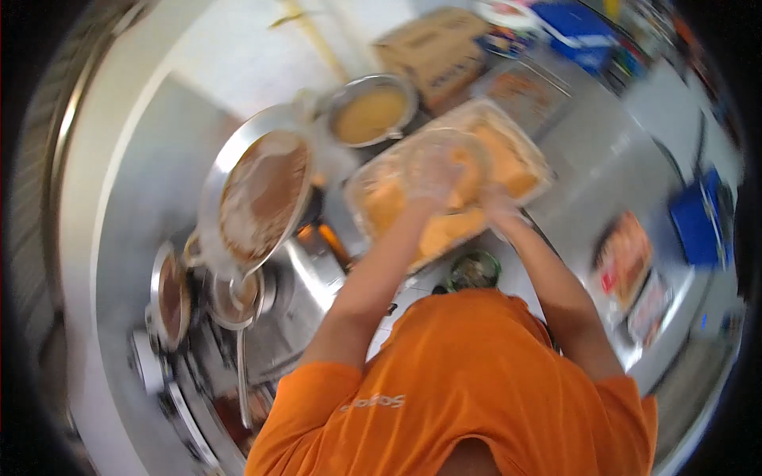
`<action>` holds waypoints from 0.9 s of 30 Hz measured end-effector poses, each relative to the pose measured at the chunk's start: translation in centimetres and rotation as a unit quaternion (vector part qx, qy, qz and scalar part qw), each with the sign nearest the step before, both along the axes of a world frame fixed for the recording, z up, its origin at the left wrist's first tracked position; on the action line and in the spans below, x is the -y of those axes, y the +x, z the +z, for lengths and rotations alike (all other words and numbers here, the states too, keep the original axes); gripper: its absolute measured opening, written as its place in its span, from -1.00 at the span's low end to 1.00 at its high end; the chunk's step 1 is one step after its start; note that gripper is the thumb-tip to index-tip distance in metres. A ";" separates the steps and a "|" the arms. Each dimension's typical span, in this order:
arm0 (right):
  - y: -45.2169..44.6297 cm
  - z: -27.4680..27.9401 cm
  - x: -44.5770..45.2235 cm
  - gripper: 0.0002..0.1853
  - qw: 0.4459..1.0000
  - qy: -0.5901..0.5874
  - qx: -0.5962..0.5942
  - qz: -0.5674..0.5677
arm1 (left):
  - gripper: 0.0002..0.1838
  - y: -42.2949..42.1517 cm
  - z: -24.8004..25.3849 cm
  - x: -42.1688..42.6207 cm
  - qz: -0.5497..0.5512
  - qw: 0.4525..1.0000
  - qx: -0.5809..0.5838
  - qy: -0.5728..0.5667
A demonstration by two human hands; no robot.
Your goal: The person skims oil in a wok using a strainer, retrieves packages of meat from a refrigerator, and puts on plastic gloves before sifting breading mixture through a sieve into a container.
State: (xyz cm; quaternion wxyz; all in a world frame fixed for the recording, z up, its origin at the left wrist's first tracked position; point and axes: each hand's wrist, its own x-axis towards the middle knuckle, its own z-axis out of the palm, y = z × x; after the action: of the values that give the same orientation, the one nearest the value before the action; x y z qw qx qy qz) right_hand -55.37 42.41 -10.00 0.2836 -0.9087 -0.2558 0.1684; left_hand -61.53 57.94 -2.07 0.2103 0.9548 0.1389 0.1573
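Observation:
In the head view a large clear plastic tub (pixel 536 151) holds an orange, crumbly or powdery food (pixel 508 163). Over the food sits a round, see-through vessel (pixel 475 151), a bowl or a sieve; blur hides which. My left hand (pixel 435 170), in what looks like a clear glove, reaches into or onto this vessel. Close to the vessel's lower right edge and the tub's near side is my right hand (pixel 500 208). Motion smears the fingers of both hands, so their grip does not show.
Left of the tub stand a big pot of brown powdery stuff (pixel 266 190) and a pot of yellowish contents (pixel 371 113). A cardboard box (pixel 436 55) and a metal tray (pixel 520 95) lie behind. Packed food (pixel 623 258) and a blue container (pixel 700 218) are at right.

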 end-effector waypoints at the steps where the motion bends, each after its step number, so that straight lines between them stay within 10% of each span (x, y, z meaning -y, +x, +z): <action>1: 0.7 -1.0 -0.5 -0.71 0.977 -0.150 0.114 0.097 | -0.70 2.1 -5.4 -2.1 0.018 0.990 0.101 0.098; 3: 0.7 -2.9 -1.7 -0.76 0.959 -0.230 0.152 0.071 | -0.72 -1.4 1.7 0.5 0.052 0.942 0.093 -0.318; 5: 4.8 -12.2 1.1 -0.78 0.990 0.062 0.062 0.112 | -0.64 -4.0 3.8 0.8 0.094 0.891 0.046 -0.441; 8: -0.2 0.6 1.3 -0.80 0.992 0.079 -0.056 -0.087 | -0.57 -6.0 -0.6 -1.3 0.212 0.913 0.119 -0.327; 11: 7.8 -17.4 2.4 -0.78 0.992 0.098 0.069 0.039 | -0.52 -9.5 -0.6 -2.4 0.261 0.840 0.113 -0.462; 14: 0.4 1.5 2.0 -0.77 0.980 0.086 -0.153 -0.091 | -0.42 -11.1 -1.1 -2.6 0.249 0.703 0.129 -0.653; 17: 8.5 -22.1 2.5 -0.74 0.919 0.080 0.384 0.019 | -0.14 -10.3 -0.7 -3.3 0.173 0.442 0.142 -0.868; 19: 0.3 -7.2 1.1 -0.74 0.810 -0.192 0.529 0.161 | -0.17 -7.4 -4.5 -3.1 0.164 0.474 0.175 -0.847; 21: -1.5 -6.9 0.8 -0.74 0.984 0.146 0.091 0.039 | -0.23 -5.1 -7.6 -2.5 0.175 0.490 0.213 -0.827; 23: -3.3 1.5 0.6 -0.81 0.965 0.141 -0.192 -0.112 | -0.28 -5.0 -8.6 -2.2 0.157 0.559 0.237 -0.779; 25: -4.4 3.2 0.5 -0.79 0.984 0.103 -0.062 -0.132 | -0.28 -6.0 -7.9 -2.9 0.135 0.696 0.237 -0.664; 27: -2.1 -1.3 0.7 -0.75 0.950 -0.133 0.258 0.113 | -0.21 -6.1 -6.9 -2.7 0.139 0.745 0.192 -0.623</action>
State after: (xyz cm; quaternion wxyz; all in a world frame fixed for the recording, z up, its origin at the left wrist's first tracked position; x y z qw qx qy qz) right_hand -57.45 41.66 -11.27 0.0631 -0.9159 -0.3963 -0.0086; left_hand -67.59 60.63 -8.95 0.7566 0.5312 0.2940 0.2429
